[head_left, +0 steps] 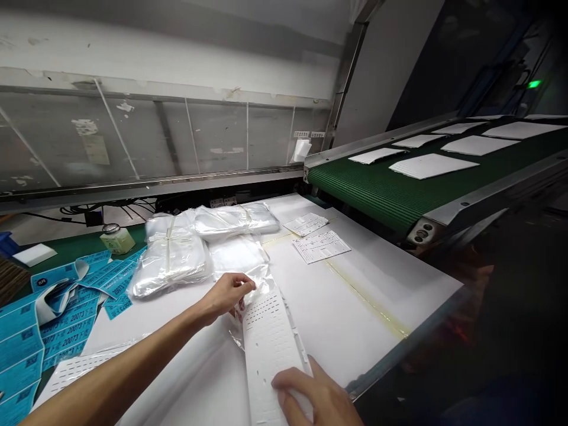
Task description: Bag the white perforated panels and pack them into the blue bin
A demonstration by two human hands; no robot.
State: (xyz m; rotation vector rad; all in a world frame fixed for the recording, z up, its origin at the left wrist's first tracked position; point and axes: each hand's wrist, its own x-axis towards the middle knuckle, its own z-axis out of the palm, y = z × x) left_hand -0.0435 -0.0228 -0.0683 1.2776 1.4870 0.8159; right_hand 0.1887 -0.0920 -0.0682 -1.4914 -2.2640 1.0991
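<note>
A long white slotted panel (270, 355) lies over the white table in front of me, its far end at the mouth of a clear plastic bag (236, 331). My left hand (228, 296) pinches the bag's edge beside that far end. My right hand (317, 393) grips the near part of the panel, thumb and fingers around its sides. Beyond my left hand are bundles of clear plastic bags (171, 254), tied with string. How far the panel sits inside the bag is hard to make out.
A green conveyor belt (368, 186) at the right carries several white flat pieces (432, 165). Two small white perforated pieces (322, 245) lie on the table (373, 278). Blue printed label sheets (66, 319) and a small jar (116, 238) are at the left. Another slotted panel (80, 370) lies under my left forearm.
</note>
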